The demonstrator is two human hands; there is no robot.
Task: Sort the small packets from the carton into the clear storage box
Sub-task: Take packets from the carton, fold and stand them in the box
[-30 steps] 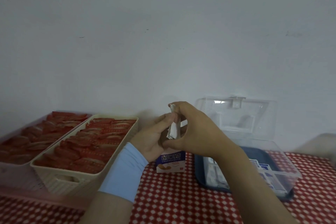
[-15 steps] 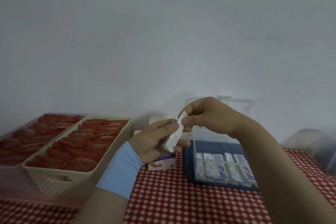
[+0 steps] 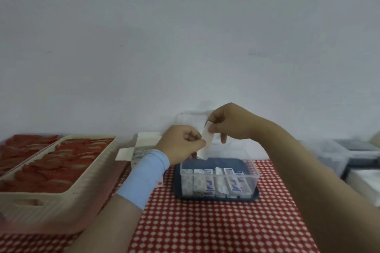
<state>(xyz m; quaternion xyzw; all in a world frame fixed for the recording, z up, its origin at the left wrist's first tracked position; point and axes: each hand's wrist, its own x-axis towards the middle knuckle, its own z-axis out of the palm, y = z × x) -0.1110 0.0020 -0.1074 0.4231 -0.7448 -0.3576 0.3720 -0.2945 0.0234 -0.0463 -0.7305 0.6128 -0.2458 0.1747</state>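
White paper, thin and slightly bent: the small flat packet (image 3: 206, 143) hangs above the back of the clear plastic storage box (image 3: 254, 178), pinched near its middle by the left hand (image 3: 181, 145) and at its top by the right hand (image 3: 232, 124), the two hands close together. A row of blue-and-white packets (image 3: 216, 183) stands against the box's near wall; the opened white carton (image 3: 147, 139) sits behind the left wrist on the red-checked tabletop (image 3: 205, 226). Released unevenly, the flimsy packet would likely drop flat behind the row, or a reaching finger could topple the upright ones.
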